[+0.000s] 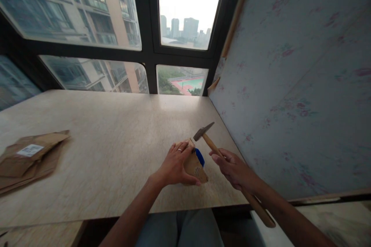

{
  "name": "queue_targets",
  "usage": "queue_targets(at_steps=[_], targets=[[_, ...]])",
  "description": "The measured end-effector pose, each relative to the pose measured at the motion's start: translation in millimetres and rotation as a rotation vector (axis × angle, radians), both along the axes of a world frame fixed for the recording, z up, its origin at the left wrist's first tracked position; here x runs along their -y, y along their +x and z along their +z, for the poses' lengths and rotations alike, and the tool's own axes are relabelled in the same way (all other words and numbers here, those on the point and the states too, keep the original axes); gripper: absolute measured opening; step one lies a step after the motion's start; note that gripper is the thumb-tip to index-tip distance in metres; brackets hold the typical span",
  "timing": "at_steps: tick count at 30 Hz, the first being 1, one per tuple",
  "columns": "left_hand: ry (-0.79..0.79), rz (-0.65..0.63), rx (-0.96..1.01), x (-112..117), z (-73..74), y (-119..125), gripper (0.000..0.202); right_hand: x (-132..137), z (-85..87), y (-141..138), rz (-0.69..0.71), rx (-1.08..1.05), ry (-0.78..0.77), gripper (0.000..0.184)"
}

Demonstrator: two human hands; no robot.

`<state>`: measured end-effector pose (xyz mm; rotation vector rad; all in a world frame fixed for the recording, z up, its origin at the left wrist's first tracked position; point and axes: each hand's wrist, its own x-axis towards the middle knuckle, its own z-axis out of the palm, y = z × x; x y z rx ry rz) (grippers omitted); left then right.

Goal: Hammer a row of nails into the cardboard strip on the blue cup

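My right hand is closed around the wooden handle of a hammer. Its metal head is raised above the tabletop, up and to the right of a small brown cardboard piece. Across that cardboard lies my left hand, a ring on one finger, gripping it with the thumb at the near edge and the fingers toward the far edge. A blue object sticks out at the cardboard's right side; its kind I cannot make out. Part of the cardboard is hidden under my left hand.
The stone-patterned tabletop runs up to dark-framed windows. Flattened brown cardboard with a white label lies at the left. A wall with flowered paper stands close on the right. My legs are below the table's front edge.
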<state>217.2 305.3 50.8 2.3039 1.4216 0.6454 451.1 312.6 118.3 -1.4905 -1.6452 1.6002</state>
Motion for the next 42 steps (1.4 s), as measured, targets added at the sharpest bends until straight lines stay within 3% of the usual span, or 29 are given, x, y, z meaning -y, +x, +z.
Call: queue_targets(at_steps=[9,15,30,37,42], targets=[[-0.032,0.013,0.031,0.6,-1.5,0.3,0.115,-15.5,-42.3,-40.2,-0.044,0.002,0.242,0.030],[-0.052,0.022,0.022,0.5,-1.1,-0.4,0.114,-16.8,-60.1,-46.5,-0.021,-0.044,0.356,0.027],[-0.065,0.030,0.022,1.3,0.2,0.2,0.112,-16.5,-62.5,-44.8,0.013,0.019,0.375,0.031],[-0.098,0.013,0.003,0.3,3.9,-1.2,0.124,-4.8,-71.2,-39.8,-0.104,-0.016,0.340,0.036],[-0.109,0.006,0.098,-0.2,6.0,-4.7,0.093,10.6,-74.5,-37.6,-0.226,0.029,0.324,0.038]])
